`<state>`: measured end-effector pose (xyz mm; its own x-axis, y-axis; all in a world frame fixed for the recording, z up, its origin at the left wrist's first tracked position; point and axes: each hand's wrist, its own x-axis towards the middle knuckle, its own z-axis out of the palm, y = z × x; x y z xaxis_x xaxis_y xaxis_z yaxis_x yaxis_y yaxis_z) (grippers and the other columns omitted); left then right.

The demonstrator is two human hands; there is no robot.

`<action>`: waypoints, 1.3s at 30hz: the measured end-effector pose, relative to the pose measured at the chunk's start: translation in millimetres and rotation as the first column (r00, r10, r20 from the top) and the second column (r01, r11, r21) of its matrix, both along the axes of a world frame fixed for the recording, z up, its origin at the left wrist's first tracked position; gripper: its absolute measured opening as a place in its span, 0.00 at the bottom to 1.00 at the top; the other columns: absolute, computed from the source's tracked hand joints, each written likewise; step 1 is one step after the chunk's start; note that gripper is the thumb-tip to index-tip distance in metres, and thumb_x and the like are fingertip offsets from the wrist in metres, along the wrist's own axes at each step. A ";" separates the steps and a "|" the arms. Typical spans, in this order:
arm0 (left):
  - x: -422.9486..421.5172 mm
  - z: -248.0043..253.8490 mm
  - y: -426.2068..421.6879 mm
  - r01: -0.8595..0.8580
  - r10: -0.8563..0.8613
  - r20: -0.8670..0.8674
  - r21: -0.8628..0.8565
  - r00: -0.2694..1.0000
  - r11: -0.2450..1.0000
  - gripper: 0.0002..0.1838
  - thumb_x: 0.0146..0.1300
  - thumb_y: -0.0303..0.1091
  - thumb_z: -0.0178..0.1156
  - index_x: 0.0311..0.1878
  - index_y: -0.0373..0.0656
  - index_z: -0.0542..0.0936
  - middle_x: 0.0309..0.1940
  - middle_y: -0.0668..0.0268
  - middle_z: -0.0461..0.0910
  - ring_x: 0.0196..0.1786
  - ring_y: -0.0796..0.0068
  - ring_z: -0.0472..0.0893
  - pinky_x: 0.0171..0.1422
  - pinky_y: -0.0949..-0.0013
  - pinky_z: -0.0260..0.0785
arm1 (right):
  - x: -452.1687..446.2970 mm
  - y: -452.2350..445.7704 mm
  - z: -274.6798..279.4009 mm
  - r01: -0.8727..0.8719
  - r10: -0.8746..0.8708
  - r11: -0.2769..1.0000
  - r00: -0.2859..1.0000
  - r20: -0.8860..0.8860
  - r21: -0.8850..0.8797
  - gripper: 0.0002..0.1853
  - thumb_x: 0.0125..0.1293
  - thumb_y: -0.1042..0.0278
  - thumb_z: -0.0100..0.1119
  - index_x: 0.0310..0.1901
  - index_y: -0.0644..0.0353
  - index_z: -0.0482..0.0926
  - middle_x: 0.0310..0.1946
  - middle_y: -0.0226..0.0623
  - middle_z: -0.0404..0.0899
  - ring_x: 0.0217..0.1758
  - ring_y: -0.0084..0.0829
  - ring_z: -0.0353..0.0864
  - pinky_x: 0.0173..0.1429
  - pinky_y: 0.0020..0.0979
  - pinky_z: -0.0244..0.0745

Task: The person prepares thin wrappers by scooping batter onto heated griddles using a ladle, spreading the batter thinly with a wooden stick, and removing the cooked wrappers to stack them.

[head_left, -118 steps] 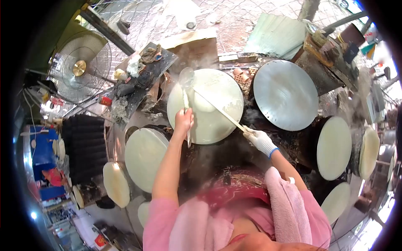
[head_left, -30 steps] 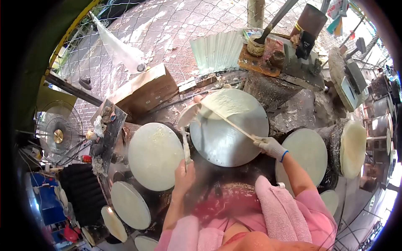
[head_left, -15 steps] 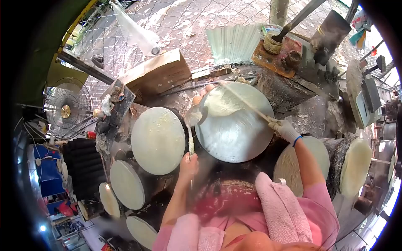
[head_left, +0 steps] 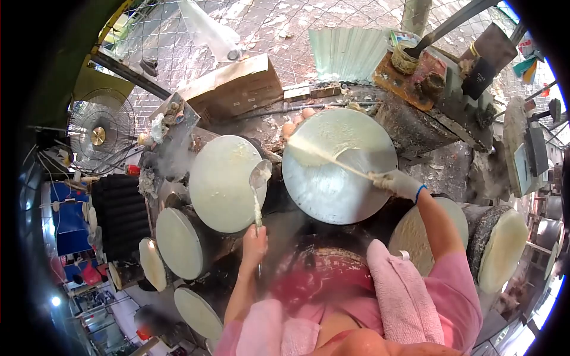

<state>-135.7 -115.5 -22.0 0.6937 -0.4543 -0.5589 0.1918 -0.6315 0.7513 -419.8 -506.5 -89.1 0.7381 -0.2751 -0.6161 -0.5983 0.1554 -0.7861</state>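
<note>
My left hand (head_left: 254, 245) is closed around the batter-smeared handle of a ladle (head_left: 260, 174). The ladle's bowl hangs by the right edge of a round griddle (head_left: 222, 184) covered by a pale sheet of batter. My right hand (head_left: 401, 184), in a white glove, grips a long thin batter spreader (head_left: 339, 165). Its far end lies over the left part of the middle round griddle (head_left: 332, 200). Wet batter (head_left: 350, 132) coats the upper part of that griddle, while bare shiny metal shows in the lower part.
More batter-coated griddles (head_left: 179, 244) stand to the left and right (head_left: 503, 251). A cardboard box (head_left: 237, 89), several eggs (head_left: 289, 128) and a wire fence lie beyond. A tub (head_left: 405, 58) sits on a board at upper right. A fan (head_left: 100, 136) stands at left.
The ladle has moved left, from the middle griddle's edge to the left griddle's edge. The spreader's far end has swung left and toward me, and the upper part holds batter. The view has shifted slightly.
</note>
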 end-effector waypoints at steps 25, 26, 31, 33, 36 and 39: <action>3.7 -28.2 -22.3 0.441 -0.786 0.376 0.671 0.491 0.596 0.13 0.72 0.39 0.50 0.42 0.37 0.68 0.28 0.45 0.82 0.34 0.42 0.83 0.38 0.43 0.75 | -6.1 14.7 15.3 -0.159 0.145 0.981 0.981 -0.126 -0.111 0.19 0.67 0.57 0.63 0.58 0.52 0.83 0.21 0.20 0.72 0.22 0.16 0.65 0.27 0.23 0.62; -4.1 -24.0 -8.1 0.463 -0.819 0.370 0.689 0.438 0.558 0.12 0.73 0.39 0.49 0.43 0.38 0.68 0.27 0.47 0.82 0.33 0.44 0.84 0.37 0.44 0.76 | -11.9 23.3 18.2 -0.182 0.170 0.981 0.973 -0.159 -0.064 0.20 0.67 0.57 0.64 0.58 0.51 0.83 0.22 0.18 0.71 0.22 0.15 0.63 0.26 0.22 0.61; -47.3 -29.5 40.8 0.612 -0.840 0.301 0.581 0.451 0.537 0.10 0.70 0.37 0.50 0.42 0.39 0.69 0.24 0.46 0.81 0.31 0.42 0.82 0.35 0.44 0.75 | -80.0 90.4 56.9 0.086 -0.074 0.995 0.973 -0.217 0.047 0.25 0.64 0.61 0.65 0.64 0.51 0.78 0.23 0.20 0.74 0.21 0.14 0.67 0.27 0.21 0.64; -40.7 -38.7 46.7 0.702 -0.833 0.320 0.448 0.452 0.553 0.12 0.70 0.39 0.53 0.42 0.39 0.68 0.24 0.43 0.79 0.31 0.38 0.80 0.34 0.41 0.72 | -100.6 135.1 61.2 0.388 -0.351 0.872 0.921 -0.170 0.299 0.28 0.64 0.64 0.65 0.66 0.54 0.75 0.24 0.21 0.73 0.21 0.16 0.69 0.26 0.19 0.65; -10.3 -7.5 26.1 0.830 -0.871 0.275 0.285 0.408 0.479 0.12 0.71 0.40 0.53 0.45 0.39 0.70 0.29 0.42 0.80 0.35 0.36 0.79 0.40 0.42 0.71 | -72.1 222.8 -0.7 0.569 -0.685 0.514 0.723 -0.092 0.642 0.23 0.65 0.59 0.65 0.59 0.58 0.78 0.21 0.20 0.68 0.19 0.16 0.67 0.22 0.19 0.62; 15.5 24.0 33.9 0.754 -0.737 0.302 0.084 0.604 0.652 0.15 0.72 0.41 0.52 0.53 0.40 0.71 0.32 0.41 0.80 0.38 0.36 0.79 0.40 0.43 0.69 | 38.1 262.6 39.4 0.541 -0.666 0.543 0.743 -0.062 0.642 0.17 0.69 0.53 0.60 0.48 0.58 0.81 0.22 0.21 0.73 0.22 0.15 0.69 0.24 0.19 0.64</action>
<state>-120.2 -81.6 2.1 0.2213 -0.9067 -0.3591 -0.5547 -0.4199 0.7183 -381.7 -243.8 -49.7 0.6425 -0.3265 -0.6932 -0.0509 0.8845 -0.4637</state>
